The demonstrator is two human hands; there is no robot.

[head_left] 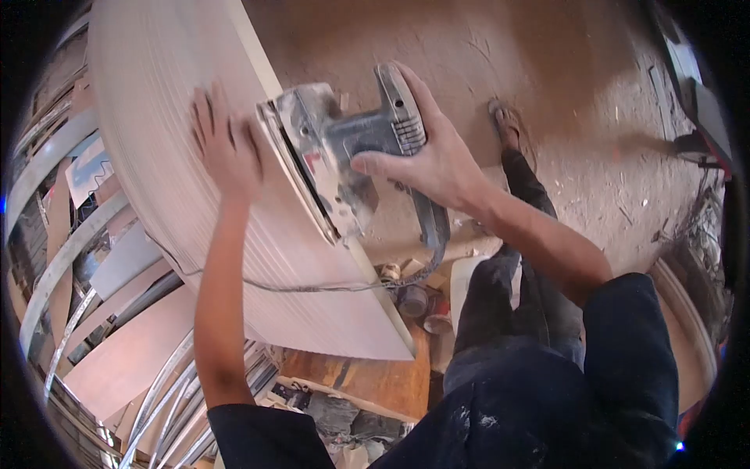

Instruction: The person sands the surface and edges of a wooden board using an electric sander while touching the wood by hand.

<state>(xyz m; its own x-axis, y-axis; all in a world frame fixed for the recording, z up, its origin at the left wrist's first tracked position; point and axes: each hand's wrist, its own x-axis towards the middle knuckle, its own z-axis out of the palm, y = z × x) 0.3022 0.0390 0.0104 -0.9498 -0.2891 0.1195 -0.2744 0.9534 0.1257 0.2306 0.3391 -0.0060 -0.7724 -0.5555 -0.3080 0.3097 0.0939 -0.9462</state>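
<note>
A dusty electric sander (332,148) is in my right hand (437,156), with my fingers wrapped round its rear handle. Its flat pad side faces the large pale wooden panel (164,148), at the panel's straight right edge. Whether the pad touches the wood, I cannot tell. My left hand (226,144) rests flat on the panel to the left of the sander, fingers spread and slightly blurred. From the sander a dark power cord (320,288) loops down and runs left across the panel's lower part.
Curved strips and boards (133,344) are stacked along the left side. Below the panel stands a wooden surface (375,375), with several tins (414,301) nearby. My foot (506,125) is on the dusty floor (578,70), which is littered with shavings.
</note>
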